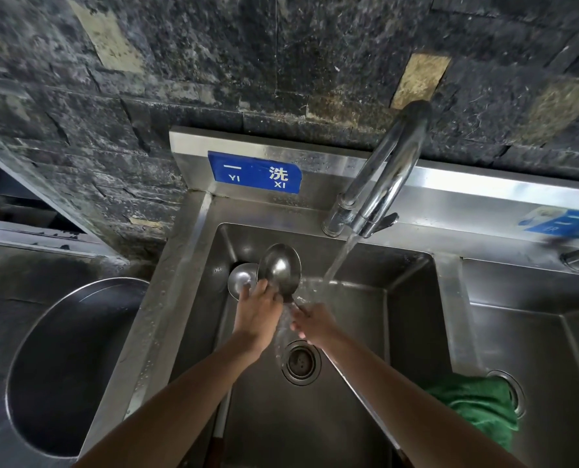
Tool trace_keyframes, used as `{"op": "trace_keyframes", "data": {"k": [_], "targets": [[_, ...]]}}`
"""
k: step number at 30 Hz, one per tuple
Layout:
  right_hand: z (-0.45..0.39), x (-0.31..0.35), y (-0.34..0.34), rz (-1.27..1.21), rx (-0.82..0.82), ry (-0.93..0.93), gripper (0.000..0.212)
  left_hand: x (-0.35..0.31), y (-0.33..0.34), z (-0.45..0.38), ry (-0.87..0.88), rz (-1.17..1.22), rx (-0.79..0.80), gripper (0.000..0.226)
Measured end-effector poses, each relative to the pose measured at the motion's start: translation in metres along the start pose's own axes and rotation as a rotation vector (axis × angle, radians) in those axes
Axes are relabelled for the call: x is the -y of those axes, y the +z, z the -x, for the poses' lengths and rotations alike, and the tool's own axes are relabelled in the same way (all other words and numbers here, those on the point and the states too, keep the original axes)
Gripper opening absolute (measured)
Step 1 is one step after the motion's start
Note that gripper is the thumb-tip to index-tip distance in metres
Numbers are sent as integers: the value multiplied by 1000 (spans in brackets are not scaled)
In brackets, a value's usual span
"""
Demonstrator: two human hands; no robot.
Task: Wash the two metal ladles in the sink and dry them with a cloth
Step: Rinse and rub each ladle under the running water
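Rinsing under way: the left hand (257, 315) grips one ladle (279, 270) at the near rim of its bowl, fingers curled round the edge, bowl tipped up facing the camera. The water (335, 265) falls just right of that bowl, so it wants shifting right. The right hand (315, 324) sits in the splash, fingers loose and extended, possibly on the handle, though spray hides that. The second ladle (242, 278) lies in the sink (413, 275) near its far-left corner, just behind the left fingers. A cloth (477, 403) waits on the sink's right edge.
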State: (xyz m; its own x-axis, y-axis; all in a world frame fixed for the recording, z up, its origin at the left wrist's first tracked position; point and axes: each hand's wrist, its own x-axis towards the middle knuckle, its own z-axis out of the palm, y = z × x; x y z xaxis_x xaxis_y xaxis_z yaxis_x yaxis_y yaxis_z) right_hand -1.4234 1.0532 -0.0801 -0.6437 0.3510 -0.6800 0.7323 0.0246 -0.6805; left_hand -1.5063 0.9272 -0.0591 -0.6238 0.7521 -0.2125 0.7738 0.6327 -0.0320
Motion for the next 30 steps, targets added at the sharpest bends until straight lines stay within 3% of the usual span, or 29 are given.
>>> {"op": "trace_keyframes", "data": {"k": [8,11,16,18,21,25,27,30], "targets": [[-4,3,-11,73,-81,-91,29,-3,-6,-5,-5,250,-95,43],[4,-7,-16,127,-105,-95,39,-23,-8,0,39,337,-102,39],[18,-34,-26,181,-186,1,49,-66,-2,7,117,402,-35,52],[26,-46,-33,212,-190,49,46,-81,8,10,173,408,3,54],[34,-63,-41,194,-233,112,25,-104,20,17,205,512,69,61],[31,-76,-60,142,-304,174,26,-141,30,37,63,780,10,42],[28,-82,-67,-40,-308,218,27,-156,31,41,-57,900,154,27],[22,-89,-78,-80,-360,231,29,-165,18,35,-270,1249,623,12]]}}
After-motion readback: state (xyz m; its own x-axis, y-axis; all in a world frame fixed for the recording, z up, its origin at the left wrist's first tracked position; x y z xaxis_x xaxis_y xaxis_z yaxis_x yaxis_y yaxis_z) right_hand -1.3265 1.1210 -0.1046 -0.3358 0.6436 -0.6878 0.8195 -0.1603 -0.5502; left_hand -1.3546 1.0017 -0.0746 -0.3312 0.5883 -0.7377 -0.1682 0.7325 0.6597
